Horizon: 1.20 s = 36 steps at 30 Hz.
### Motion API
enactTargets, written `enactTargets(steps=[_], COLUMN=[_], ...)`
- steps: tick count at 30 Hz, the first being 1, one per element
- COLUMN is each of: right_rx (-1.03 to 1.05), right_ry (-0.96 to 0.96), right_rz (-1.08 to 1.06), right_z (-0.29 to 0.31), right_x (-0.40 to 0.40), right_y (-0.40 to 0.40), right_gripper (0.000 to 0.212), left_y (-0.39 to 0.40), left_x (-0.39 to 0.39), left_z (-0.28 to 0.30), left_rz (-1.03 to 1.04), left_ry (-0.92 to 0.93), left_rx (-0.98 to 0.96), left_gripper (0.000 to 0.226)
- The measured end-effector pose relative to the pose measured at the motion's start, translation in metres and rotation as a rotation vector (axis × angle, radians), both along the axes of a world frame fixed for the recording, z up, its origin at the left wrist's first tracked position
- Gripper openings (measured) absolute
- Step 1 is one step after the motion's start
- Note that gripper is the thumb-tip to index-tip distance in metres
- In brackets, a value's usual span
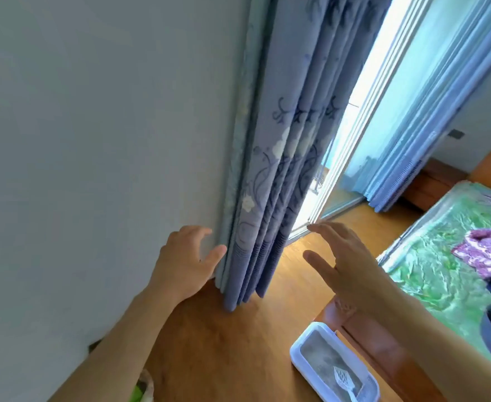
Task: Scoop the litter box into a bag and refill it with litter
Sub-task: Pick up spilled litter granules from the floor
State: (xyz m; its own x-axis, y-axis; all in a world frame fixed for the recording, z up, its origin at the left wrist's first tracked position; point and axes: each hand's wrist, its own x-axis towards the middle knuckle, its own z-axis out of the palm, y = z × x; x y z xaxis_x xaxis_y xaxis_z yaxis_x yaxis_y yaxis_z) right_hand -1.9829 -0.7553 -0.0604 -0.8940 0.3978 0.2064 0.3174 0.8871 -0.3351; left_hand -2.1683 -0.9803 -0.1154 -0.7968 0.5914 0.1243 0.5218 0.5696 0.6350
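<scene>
Reaching with straight, empty fingers, both hands beside pleated blue curtain.

White litter box on floor, scoop lying inside.

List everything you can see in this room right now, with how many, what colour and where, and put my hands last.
litter box: one, white, on the wooden floor at lower right, holding grey litter
scoop: one, white, lying in the litter
curtain: one, blue-purple with floral print, hanging beside the wall at centre
sheer curtain: one, pale blue, right of the bright doorway
bed cover: one, green, at right
purple cloth: one, on the bed cover
floor: wooden, orange-brown
left hand: open, at the curtain's left edge
right hand: open, raised right of the curtain, holding nothing
</scene>
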Motion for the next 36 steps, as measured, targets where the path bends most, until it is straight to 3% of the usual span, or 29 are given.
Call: enactTargets(steps=[10, 22, 29, 36], right_rx=[-0.124, -0.244, -0.273, -0.236], right_ry=[0.166, 0.107, 0.059, -0.045], right_rz=[-0.379, -0.783, -0.945, -1.009], right_z=[-0.002, -0.055, -0.076, -0.076], right_x=[0.238, 0.580, 0.678, 0.728], right_y=[0.087, 0.166, 0.198, 0.265], right_gripper=[0.049, 0.050, 0.050, 0.051], left_y=[0.140, 0.303, 0.405, 0.517], left_x=[0.161, 0.435, 0.510, 0.575], left_z=[0.033, -0.012, -0.013, -0.045], left_rz=[-0.332, -0.628, -0.765, -0.880], left_ry=[0.120, 0.079, 0.132, 0.021], left_rx=[-0.020, -0.252, -0.221, -0.184], left_gripper=[0.051, 0.047, 0.050, 0.047])
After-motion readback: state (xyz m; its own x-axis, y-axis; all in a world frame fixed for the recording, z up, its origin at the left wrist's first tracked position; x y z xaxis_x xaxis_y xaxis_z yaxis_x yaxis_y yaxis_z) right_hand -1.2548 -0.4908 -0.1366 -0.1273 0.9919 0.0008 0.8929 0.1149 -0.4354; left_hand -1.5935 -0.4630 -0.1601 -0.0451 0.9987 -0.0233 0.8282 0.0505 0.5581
